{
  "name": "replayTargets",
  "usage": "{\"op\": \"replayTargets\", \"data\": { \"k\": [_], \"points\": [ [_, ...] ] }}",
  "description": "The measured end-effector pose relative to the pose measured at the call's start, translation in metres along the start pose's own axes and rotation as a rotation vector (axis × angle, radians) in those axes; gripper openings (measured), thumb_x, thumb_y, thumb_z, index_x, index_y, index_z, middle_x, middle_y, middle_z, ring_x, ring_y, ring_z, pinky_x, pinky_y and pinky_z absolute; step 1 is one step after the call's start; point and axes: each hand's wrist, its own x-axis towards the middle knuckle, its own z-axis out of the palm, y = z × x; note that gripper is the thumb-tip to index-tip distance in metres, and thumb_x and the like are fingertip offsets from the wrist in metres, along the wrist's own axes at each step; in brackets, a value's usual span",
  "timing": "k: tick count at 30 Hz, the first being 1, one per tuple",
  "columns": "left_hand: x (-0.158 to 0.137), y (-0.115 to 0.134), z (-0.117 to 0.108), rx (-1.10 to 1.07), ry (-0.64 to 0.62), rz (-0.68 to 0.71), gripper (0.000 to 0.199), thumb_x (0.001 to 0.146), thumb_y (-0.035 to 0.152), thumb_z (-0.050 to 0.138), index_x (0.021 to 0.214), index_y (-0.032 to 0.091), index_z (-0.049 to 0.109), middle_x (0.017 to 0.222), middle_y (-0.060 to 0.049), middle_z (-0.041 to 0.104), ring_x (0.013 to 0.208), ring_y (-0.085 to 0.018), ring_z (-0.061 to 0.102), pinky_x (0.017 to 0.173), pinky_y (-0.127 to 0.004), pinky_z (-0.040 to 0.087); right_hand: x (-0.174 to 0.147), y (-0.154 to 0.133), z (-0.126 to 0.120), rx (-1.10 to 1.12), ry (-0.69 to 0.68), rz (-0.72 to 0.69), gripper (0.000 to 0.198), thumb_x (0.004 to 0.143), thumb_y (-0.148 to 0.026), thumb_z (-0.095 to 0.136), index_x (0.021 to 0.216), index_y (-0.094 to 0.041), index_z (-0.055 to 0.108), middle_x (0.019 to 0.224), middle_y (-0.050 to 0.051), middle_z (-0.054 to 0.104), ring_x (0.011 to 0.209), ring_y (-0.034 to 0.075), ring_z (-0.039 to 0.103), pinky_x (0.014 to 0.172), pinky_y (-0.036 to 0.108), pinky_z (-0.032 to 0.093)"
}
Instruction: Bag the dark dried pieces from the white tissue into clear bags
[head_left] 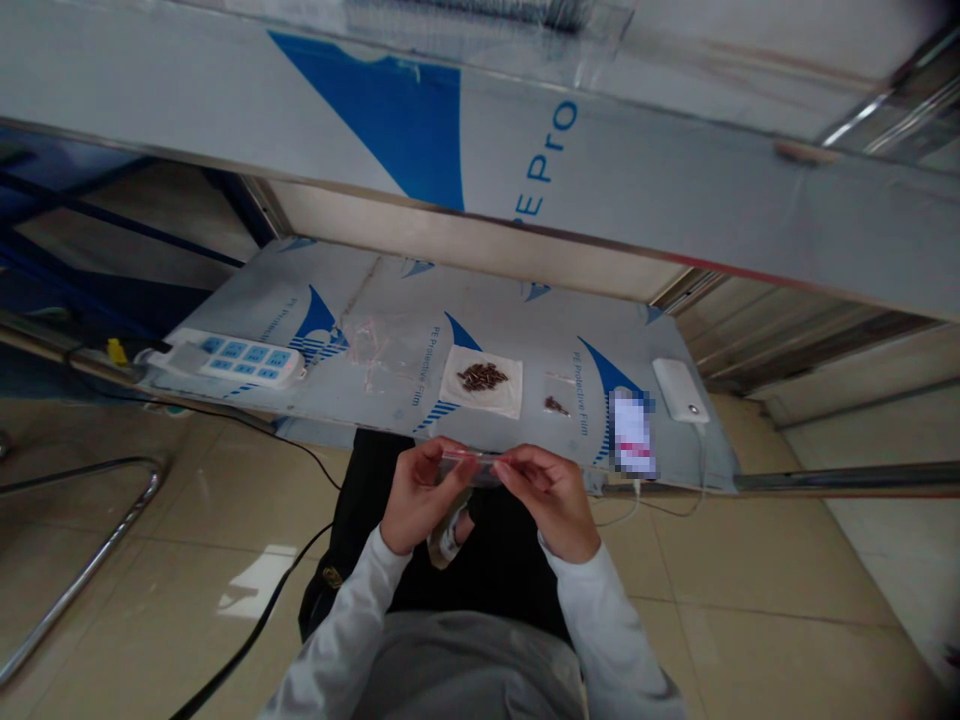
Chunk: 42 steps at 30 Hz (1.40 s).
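Pinching a small clear plastic bag (486, 477) between thumbs and fingers, with the left hand (424, 490) at one end and the right hand (551, 495) at the other, above the lap (517, 575) near the front edge of the film-covered table (555, 335). Looks thin and see-through, with a reddish line along the top.

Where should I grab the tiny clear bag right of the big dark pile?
Probably pinch the clear bag by its far end, coming from above: it lies flat, and the dark bits bunch at its near end, so the far end looks thinner.
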Motion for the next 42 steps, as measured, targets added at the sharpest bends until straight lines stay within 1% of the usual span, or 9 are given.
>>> {"op": "replayTargets", "data": {
  "k": [4,7,13,18,25,28,33,38,42],
  "points": [
    [0.001,0.0,-0.001,-0.001,-0.052,-0.029,0.017,0.075,0.031,0.069,0.077,0.015,0.069,0.074,-0.006,0.071,0.066,-0.017,0.065,0.064,-0.03,0.055,0.001,-0.003,0.001,-0.033,-0.039,-0.033,0.015,0.078,-0.033,0.068,0.08,-0.018,0.069,0.077,0.003,0.069,0.072,0.015,0.062,0.069,0.026,0.049],
    [0.0,-0.001,-0.002,0.04,-0.042,0.004,0.014,0.075,0.03,0.069,0.077,0.016,0.07,0.074,-0.006,0.072,0.067,-0.018,0.067,0.065,-0.03,0.055,0.002,-0.003,0.003,-0.015,-0.063,-0.011,0.017,0.077,-0.034,0.069,0.084,-0.018,0.068,0.08,0.004,0.069,0.072,0.015,0.062,0.068,0.026,0.05],
    [-0.003,-0.001,-0.001,0.082,-0.027,-0.016,0.015,0.074,0.031,0.071,0.078,0.016,0.07,0.075,-0.006,0.071,0.064,-0.019,0.067,0.052,-0.026,0.054,0.0,-0.001,0.006,-0.048,-0.049,-0.067,0.013,0.08,-0.031,0.066,0.08,-0.018,0.068,0.074,0.002,0.066,0.07,0.014,0.059,0.067,0.026,0.047],
    [-0.001,-0.002,-0.002,0.057,-0.068,-0.043,0.017,0.072,0.031,0.072,0.076,0.015,0.069,0.074,-0.005,0.071,0.059,-0.015,0.065,0.049,-0.023,0.052,-0.001,-0.002,0.005,-0.06,-0.043,-0.123,0.01,0.079,-0.028,0.067,0.076,-0.018,0.068,0.073,0.002,0.065,0.07,0.014,0.059,0.067,0.026,0.048],
    [0.005,-0.001,-0.006,0.04,-0.117,-0.142,0.022,0.067,0.033,0.076,0.071,0.013,0.07,0.066,-0.005,0.071,0.058,-0.015,0.065,0.055,-0.025,0.054,-0.005,-0.001,-0.001,-0.097,-0.125,-0.033,0.015,0.082,-0.031,0.065,0.088,-0.019,0.072,0.085,0.005,0.073,0.078,0.018,0.066,0.074,0.029,0.052],
    [0.005,-0.004,-0.006,0.059,-0.125,-0.134,0.021,0.067,0.032,0.076,0.071,0.013,0.071,0.069,-0.006,0.073,0.06,-0.017,0.066,0.057,-0.026,0.055,-0.009,-0.003,0.0,-0.189,-0.058,-0.07,0.013,0.083,-0.029,0.064,0.086,-0.021,0.073,0.083,0.004,0.073,0.076,0.018,0.066,0.071,0.029,0.052],
    [-0.001,-0.002,0.002,0.084,-0.09,-0.097,0.018,0.071,0.031,0.072,0.073,0.013,0.07,0.064,-0.005,0.071,0.049,-0.014,0.062,0.044,-0.021,0.048,-0.016,-0.016,0.007,-0.38,0.075,-0.216,0.015,0.086,-0.025,0.061,0.093,-0.023,0.073,0.089,0.004,0.071,0.082,0.017,0.065,0.077,0.028,0.05],
    [-0.003,0.003,0.008,0.138,-0.073,-0.021,0.014,0.07,0.027,0.073,0.073,0.014,0.07,0.069,-0.005,0.071,0.045,-0.011,0.059,0.039,-0.018,0.043,-0.014,-0.014,0.005,-0.21,0.026,-0.117,0.013,0.08,-0.031,0.068,0.085,-0.02,0.068,0.082,0.003,0.069,0.074,0.015,0.063,0.069,0.026,0.049],
    [-0.001,0.003,0.009,0.071,-0.058,-0.029,0.017,0.073,0.031,0.07,0.074,0.014,0.071,0.069,-0.006,0.073,0.047,-0.012,0.06,0.041,-0.02,0.046,-0.006,-0.004,-0.001,-0.124,0.014,-0.057,0.017,0.082,-0.035,0.065,0.077,-0.018,0.065,0.075,0.002,0.066,0.073,0.016,0.061,0.068,0.027,0.047]
  ]
}}
